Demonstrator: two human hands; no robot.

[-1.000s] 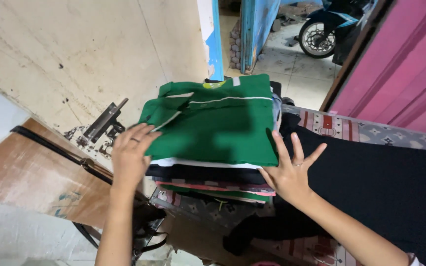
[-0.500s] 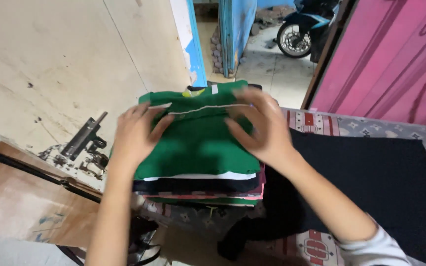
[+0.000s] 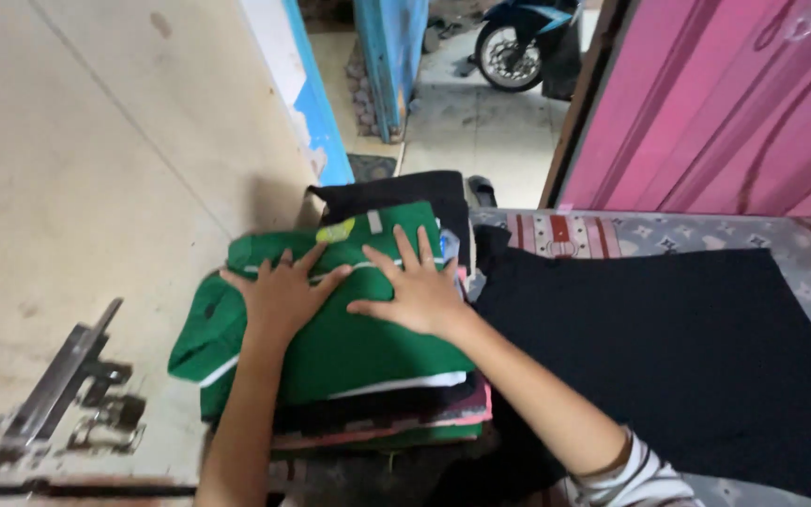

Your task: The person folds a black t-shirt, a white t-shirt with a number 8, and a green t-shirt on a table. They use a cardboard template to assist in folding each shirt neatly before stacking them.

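Observation:
A folded green shirt [image 3: 349, 361] with white stripes lies on top of a stack of folded clothes [image 3: 377, 427]. My left hand [image 3: 283, 293] rests flat on the shirt's left part, fingers spread. My right hand [image 3: 415, 286] presses flat on its upper middle, fingers spread too. Neither hand grips anything. A black folded garment [image 3: 396, 192] shows behind the green shirt at the far end of the stack.
A large black cloth [image 3: 668, 347] lies spread to the right over a patterned mat [image 3: 612, 233]. A metal latch [image 3: 63, 380] sits on the door at the left. Beyond stand a pink wall [image 3: 725, 103], a blue door frame [image 3: 387, 56] and a parked scooter [image 3: 518, 38].
Both hands moved from the stack's sides onto the top of the green shirt and came closer together. The view shifted nearer and lower over the stack.

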